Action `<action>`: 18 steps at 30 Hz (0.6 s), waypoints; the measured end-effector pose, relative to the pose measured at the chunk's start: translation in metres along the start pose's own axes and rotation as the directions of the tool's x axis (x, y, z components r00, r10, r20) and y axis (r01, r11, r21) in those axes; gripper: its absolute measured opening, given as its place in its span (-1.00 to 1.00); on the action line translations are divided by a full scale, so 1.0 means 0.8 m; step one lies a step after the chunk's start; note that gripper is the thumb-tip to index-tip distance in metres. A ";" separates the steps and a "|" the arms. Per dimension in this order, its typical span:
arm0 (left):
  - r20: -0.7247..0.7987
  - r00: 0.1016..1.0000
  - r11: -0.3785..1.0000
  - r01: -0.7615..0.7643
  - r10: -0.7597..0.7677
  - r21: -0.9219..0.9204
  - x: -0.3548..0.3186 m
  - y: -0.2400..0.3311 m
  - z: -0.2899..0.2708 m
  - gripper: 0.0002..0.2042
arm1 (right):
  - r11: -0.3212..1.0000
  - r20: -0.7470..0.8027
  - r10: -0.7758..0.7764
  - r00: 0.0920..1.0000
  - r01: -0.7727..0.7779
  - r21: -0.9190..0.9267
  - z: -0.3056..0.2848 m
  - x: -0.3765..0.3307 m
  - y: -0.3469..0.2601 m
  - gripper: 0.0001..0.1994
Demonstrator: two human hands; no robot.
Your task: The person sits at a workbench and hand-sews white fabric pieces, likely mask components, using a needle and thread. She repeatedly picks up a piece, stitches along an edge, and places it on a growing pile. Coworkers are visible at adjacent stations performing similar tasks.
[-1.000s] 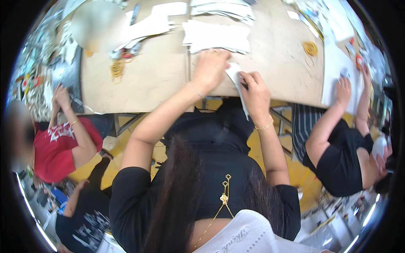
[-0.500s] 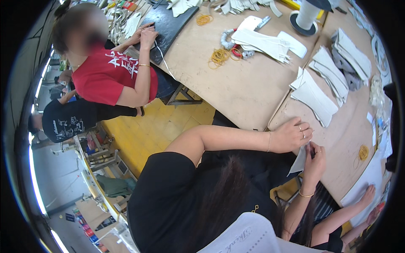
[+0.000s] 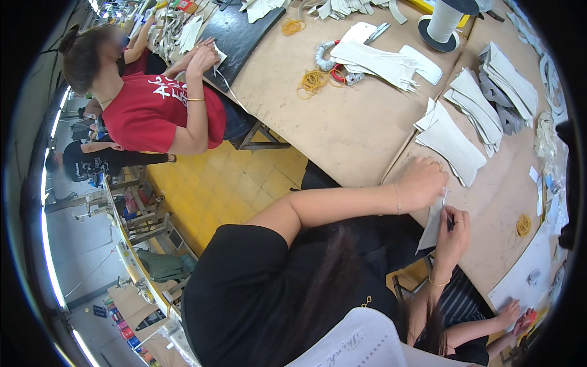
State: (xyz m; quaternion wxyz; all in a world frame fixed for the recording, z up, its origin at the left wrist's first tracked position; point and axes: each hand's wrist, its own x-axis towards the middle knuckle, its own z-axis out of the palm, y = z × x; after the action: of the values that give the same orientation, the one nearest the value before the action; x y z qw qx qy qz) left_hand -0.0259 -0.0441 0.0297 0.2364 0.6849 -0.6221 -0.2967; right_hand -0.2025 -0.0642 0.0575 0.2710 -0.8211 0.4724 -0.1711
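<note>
At the table's near edge, an off-white fabric piece (image 3: 430,231) hangs partly over the side, its lower end pointed. My left hand (image 3: 422,185) is closed over its upper end, back of the hand up, hiding the fingertips. Just below it, my right hand (image 3: 452,240) is closed with a small dark object (image 3: 450,221) between thumb and fingers. That object's kind cannot be made out. The right fingers lie against the fabric's edge. Beyond my left hand, a stack of off-white cut fabric pieces (image 3: 451,144) lies fanned on the brown table (image 3: 348,134).
More fabric stacks (image 3: 477,110) lie farther right, near a large white thread spool (image 3: 441,27). Yellow rubber bands (image 3: 313,82) lie by a grey-wrapped ring (image 3: 324,55). A co-worker in red (image 3: 153,110) works at the left; another person's hands (image 3: 513,318) are at lower right.
My left hand has shifted slightly up the table, and my right hand stays close beneath it. At lower right, the other person's hand has drawn back across the white sheet.
</note>
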 end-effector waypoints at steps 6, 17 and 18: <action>-0.228 0.965 0.951 -0.055 0.129 0.305 -0.001 -0.028 -0.042 -0.82 | 0.996 0.011 -0.088 0.996 0.088 -0.032 0.030 0.046 -0.032 -0.88; -0.132 0.852 0.843 -0.457 0.507 0.283 -0.042 -0.069 -0.020 -0.64 | 0.998 0.160 -0.008 0.987 0.017 -0.055 0.024 0.064 -0.023 -0.88; -0.139 0.849 0.842 -0.460 0.510 0.283 -0.043 -0.070 -0.021 -0.64 | 0.999 0.147 -0.018 0.989 0.024 -0.044 0.024 0.065 -0.022 -0.87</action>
State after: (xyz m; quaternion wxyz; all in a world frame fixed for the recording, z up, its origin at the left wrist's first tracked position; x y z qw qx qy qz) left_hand 0.0240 -0.0047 0.0062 0.2838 0.5548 -0.7784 -0.0761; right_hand -0.1543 -0.0968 0.0542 0.2841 -0.8423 0.4465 -0.1023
